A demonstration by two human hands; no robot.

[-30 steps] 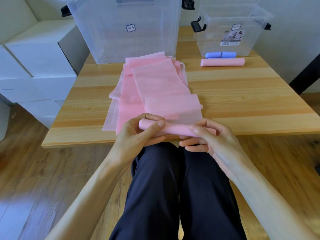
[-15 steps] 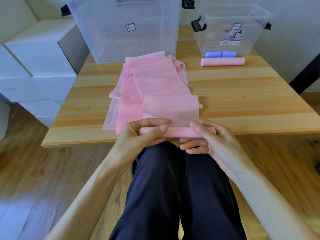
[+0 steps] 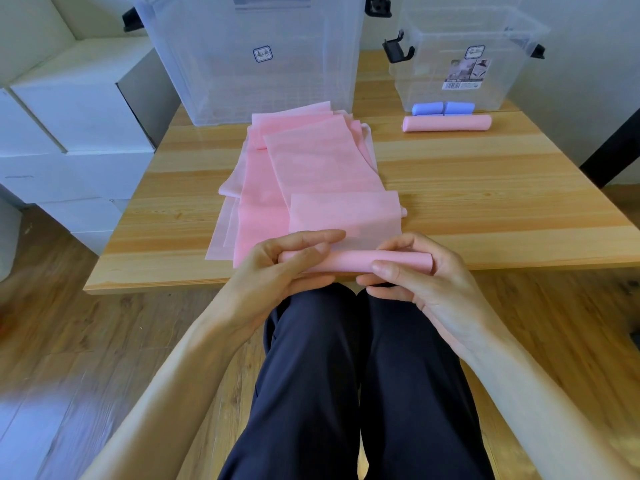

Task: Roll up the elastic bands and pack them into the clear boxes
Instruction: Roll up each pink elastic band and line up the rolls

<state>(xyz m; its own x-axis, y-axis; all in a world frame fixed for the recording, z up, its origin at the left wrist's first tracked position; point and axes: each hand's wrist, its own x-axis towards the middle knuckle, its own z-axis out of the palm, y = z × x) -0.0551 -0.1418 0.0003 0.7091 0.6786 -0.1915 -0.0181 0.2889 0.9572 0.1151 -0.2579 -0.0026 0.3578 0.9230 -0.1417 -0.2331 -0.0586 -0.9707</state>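
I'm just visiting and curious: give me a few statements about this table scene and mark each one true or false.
1. Both the left hand and the right hand grip the pink roll. True.
2. The finished pink roll lies inside the small clear box. False: it lies on the table, in front of that box.
3. Unrolled pink bands lie in front of the large clear box. True.
4. The two blue rolls are green. False: they are blue.
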